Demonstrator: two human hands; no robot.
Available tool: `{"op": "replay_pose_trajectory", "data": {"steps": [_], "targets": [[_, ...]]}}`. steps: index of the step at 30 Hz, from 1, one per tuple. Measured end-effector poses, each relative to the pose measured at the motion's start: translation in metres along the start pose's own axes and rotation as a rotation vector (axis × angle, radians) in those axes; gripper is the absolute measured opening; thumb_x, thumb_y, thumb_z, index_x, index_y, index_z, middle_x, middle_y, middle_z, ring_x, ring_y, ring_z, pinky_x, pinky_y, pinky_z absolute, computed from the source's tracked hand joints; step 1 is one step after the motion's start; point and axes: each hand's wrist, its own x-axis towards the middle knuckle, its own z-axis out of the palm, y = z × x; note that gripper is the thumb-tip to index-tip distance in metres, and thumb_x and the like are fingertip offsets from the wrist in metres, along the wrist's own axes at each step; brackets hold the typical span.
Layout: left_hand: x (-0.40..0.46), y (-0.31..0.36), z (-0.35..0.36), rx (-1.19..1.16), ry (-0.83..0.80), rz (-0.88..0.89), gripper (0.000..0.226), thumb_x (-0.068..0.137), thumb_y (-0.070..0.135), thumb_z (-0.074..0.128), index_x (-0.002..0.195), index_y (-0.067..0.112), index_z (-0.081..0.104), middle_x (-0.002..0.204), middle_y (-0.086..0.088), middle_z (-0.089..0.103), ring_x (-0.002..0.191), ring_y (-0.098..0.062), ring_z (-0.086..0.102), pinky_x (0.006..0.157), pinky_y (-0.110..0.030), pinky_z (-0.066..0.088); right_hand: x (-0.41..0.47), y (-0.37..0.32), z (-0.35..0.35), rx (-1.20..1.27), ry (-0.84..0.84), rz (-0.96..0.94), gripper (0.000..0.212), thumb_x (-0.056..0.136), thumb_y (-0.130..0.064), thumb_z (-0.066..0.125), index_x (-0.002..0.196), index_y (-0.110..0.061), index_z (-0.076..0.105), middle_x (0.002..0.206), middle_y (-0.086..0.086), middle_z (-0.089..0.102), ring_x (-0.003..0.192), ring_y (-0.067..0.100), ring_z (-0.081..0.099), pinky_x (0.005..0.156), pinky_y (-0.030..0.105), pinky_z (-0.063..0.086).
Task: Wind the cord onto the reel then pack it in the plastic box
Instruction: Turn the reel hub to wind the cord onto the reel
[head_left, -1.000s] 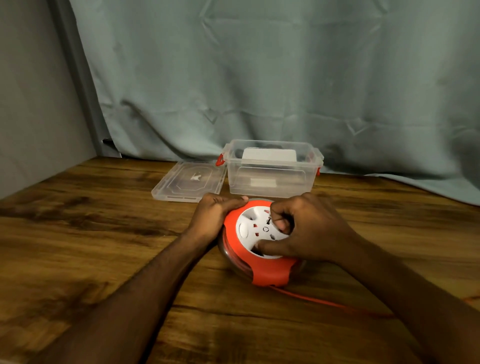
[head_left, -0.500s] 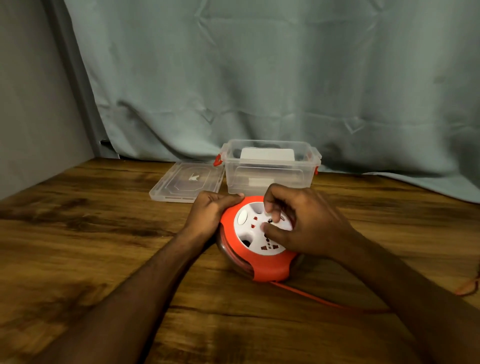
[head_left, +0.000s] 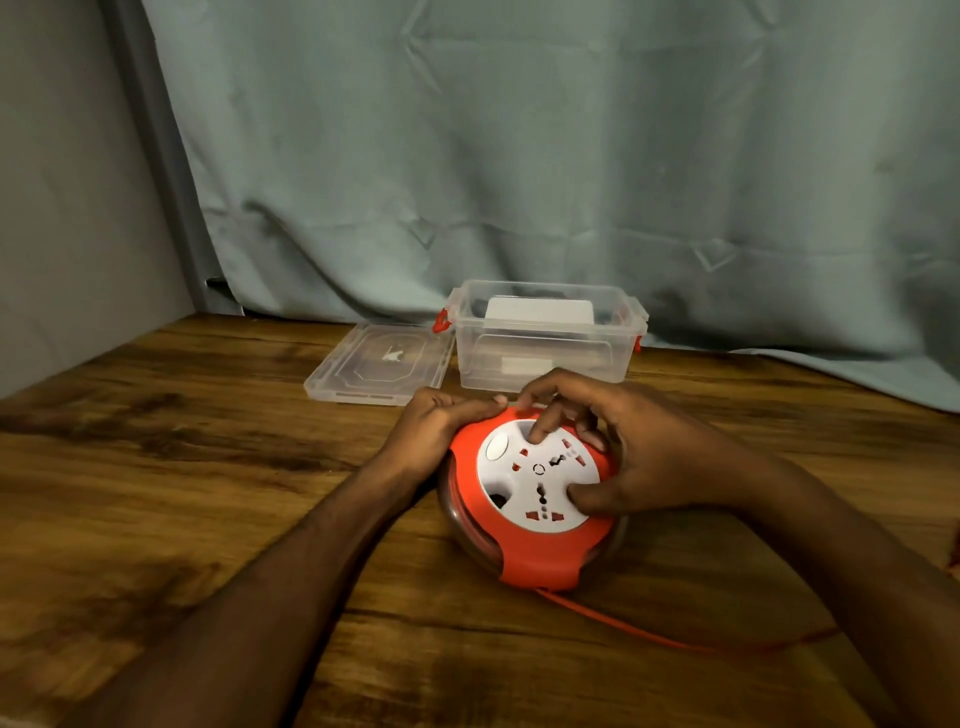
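A round cord reel (head_left: 530, 545) with an orange housing and a white socket face lies on the wooden table (head_left: 182, 493). My left hand (head_left: 441, 431) clasps its upper left rim. My right hand (head_left: 623, 457) rests on the white face, a fingertip in a hole near the top and the thumb pressed on the face's right side. An orange cord (head_left: 649, 636) runs out from under the reel to the right along the table. The clear plastic box (head_left: 545, 338) stands open behind the reel, with something white inside.
The box's clear lid (head_left: 379, 364) lies flat to the left of the box. A grey-green curtain (head_left: 519, 156) hangs behind the table, and a grey wall (head_left: 62, 208) closes off the left side.
My right hand has turned the white face round: its fingers moved from the face's middle to the top and the thumb to the right. The left hand keeps its hold on the rim.
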Motion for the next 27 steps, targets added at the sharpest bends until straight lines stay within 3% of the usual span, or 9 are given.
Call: {"op": "replay_pose_trajectory", "data": {"steps": [2, 7, 10, 13, 15, 21, 27], "targets": [[-0.001, 0.001, 0.000, 0.021, -0.033, -0.016, 0.029, 0.090, 0.021, 0.073, 0.069, 0.002, 0.077, 0.064, -0.018, 0.071, 0.050, -0.024, 0.062, 0.053, -0.026, 0.049, -0.001, -0.005, -0.001, 0.054, -0.014, 0.013, 0.087, 0.068, -0.023, 0.092, 0.129, -0.052, 0.039, 0.117, -0.021, 0.067, 0.103, 0.007, 0.071, 0.070, 0.031, 0.065], [-0.001, 0.001, 0.000, -0.012, -0.044, -0.033, 0.040, 0.087, 0.020, 0.075, 0.081, -0.018, 0.068, 0.075, -0.032, 0.068, 0.057, -0.029, 0.061, 0.058, -0.030, 0.048, -0.003, -0.015, 0.002, -0.071, 0.041, -0.016, 0.080, 0.059, -0.041, 0.095, 0.114, -0.046, 0.037, 0.096, -0.014, 0.068, 0.079, 0.003, 0.067, 0.058, 0.027, 0.057], [-0.001, 0.001, 0.000, -0.007, -0.039, -0.043, 0.031, 0.087, 0.022, 0.076, 0.071, -0.004, 0.072, 0.068, -0.023, 0.068, 0.050, -0.027, 0.061, 0.056, -0.028, 0.049, -0.002, -0.015, 0.009, -0.157, 0.090, -0.014, 0.069, 0.057, -0.055, 0.092, 0.103, -0.041, 0.042, 0.082, -0.012, 0.066, 0.073, 0.005, 0.065, 0.057, 0.032, 0.055], [-0.001, 0.001, 0.000, -0.011, -0.027, -0.042, 0.029, 0.087, 0.020, 0.076, 0.066, 0.001, 0.072, 0.065, -0.022, 0.068, 0.048, -0.026, 0.061, 0.054, -0.026, 0.049, 0.000, -0.014, 0.014, -0.269, 0.139, -0.029, 0.057, 0.059, -0.062, 0.087, 0.088, -0.034, 0.048, 0.071, -0.013, 0.064, 0.065, 0.002, 0.061, 0.052, 0.017, 0.042], [-0.001, 0.001, 0.000, -0.024, -0.009, -0.046, 0.029, 0.087, 0.020, 0.076, 0.063, 0.004, 0.074, 0.065, -0.022, 0.069, 0.050, -0.027, 0.061, 0.054, -0.026, 0.050, 0.001, -0.014, 0.018, -0.305, 0.172, -0.024, 0.051, 0.059, -0.063, 0.084, 0.077, -0.029, 0.050, 0.063, -0.013, 0.061, 0.059, 0.003, 0.058, 0.051, 0.015, 0.034], [0.000, -0.001, 0.000, -0.057, 0.057, -0.044, 0.025, 0.087, 0.020, 0.076, 0.077, -0.003, 0.078, 0.088, -0.042, 0.069, 0.069, -0.037, 0.065, 0.065, -0.034, 0.053, 0.004, -0.016, 0.028, -0.392, 0.267, -0.007, 0.053, 0.059, -0.066, 0.074, 0.063, -0.020, 0.049, 0.051, -0.014, 0.048, 0.051, 0.003, 0.049, 0.051, 0.021, 0.029], [0.003, -0.003, 0.000, -0.083, 0.065, -0.049, 0.028, 0.087, 0.019, 0.076, 0.084, -0.009, 0.077, 0.091, -0.040, 0.071, 0.078, -0.046, 0.066, 0.075, -0.043, 0.054, 0.009, -0.021, 0.038, -0.418, 0.293, 0.086, 0.059, 0.057, -0.075, 0.060, 0.050, -0.020, 0.040, 0.043, -0.010, 0.037, 0.046, 0.003, 0.039, 0.051, 0.025, 0.026]]}}
